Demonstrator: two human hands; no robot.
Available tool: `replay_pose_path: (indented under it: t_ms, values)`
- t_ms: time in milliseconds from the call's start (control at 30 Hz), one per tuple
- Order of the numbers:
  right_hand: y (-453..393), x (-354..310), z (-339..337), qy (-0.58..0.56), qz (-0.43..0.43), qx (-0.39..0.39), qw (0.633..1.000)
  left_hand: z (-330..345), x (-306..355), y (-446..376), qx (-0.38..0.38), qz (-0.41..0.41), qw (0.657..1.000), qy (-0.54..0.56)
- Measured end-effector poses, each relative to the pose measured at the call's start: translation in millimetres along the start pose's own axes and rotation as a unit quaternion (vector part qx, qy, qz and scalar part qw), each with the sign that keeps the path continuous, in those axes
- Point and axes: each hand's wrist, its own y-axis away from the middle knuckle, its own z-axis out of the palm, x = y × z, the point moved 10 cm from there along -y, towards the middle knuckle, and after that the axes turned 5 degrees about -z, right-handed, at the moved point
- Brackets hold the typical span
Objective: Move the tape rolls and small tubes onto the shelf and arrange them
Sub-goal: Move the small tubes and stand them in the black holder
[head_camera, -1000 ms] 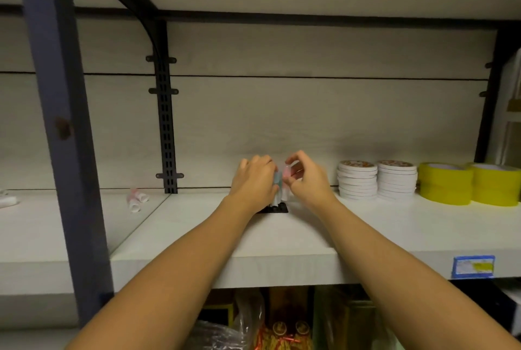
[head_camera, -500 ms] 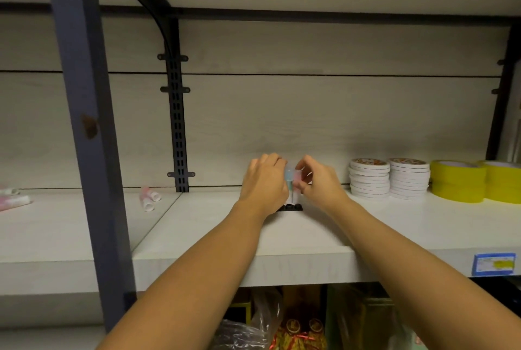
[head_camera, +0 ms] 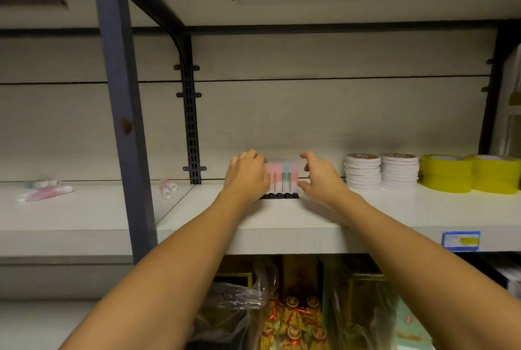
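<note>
Half a second earlier both hands had been pinched together over a single blue-capped tube; now they had parted. The left hand [head_camera: 248,173] rested with loosely bent fingers against the left end of a row of small tubes [head_camera: 282,177], while the right hand [head_camera: 318,177] hovered spread just right of the row, holding nothing (whether its fingertips brushed the last tube could not be told). The tubes stood upright between the two hands, pink and one blue-green, their black caps down on the shelf [head_camera: 282,225]. That suggested the latest tube had been seated and the row was being squared up.

Just beyond the right hand sat two stacks of white tape rolls [head_camera: 380,170], then yellow tape rolls [head_camera: 469,173] further right. Well left of the left hand, past a dark upright post [head_camera: 121,113], loose tubes [head_camera: 168,188] lay on their sides on the neighbouring shelf, probably awaiting collection. The shelf was pale laminate with a pale back panel; bagged goods [head_camera: 296,318] showed below the forearms.
</note>
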Motion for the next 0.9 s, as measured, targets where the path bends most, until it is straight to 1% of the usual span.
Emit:
replay_pose_path:
  t_ms: [67,233,433,633,800,900]
  values:
    - [9,-3,-5,0.025,-0.007,-0.030,0.999,-8,-6,14,-0.022,-0.029,0.999,-0.016]
    - [28,-18,-19,0.064,-0.035,-0.071,0.995,-30,-17,54,-0.038,-0.091,0.995,-0.029]
    - [43,-60,-20,0.058,-0.082,-0.106,0.989,-60,-31,106,-0.053,-0.138,0.987,-0.063]
    - [47,-132,2,0.059,-0.159,-0.141,0.975,-107,-59,142,-0.048,-0.160,0.982,-0.087]
    - [55,-209,26,-0.014,-0.229,-0.158,0.960,-138,-89,180,-0.085,-0.141,0.977,-0.135]
    - [56,-258,34,-0.051,-0.270,-0.163,0.948,-161,-121,200,-0.079,-0.157,0.974,-0.145]
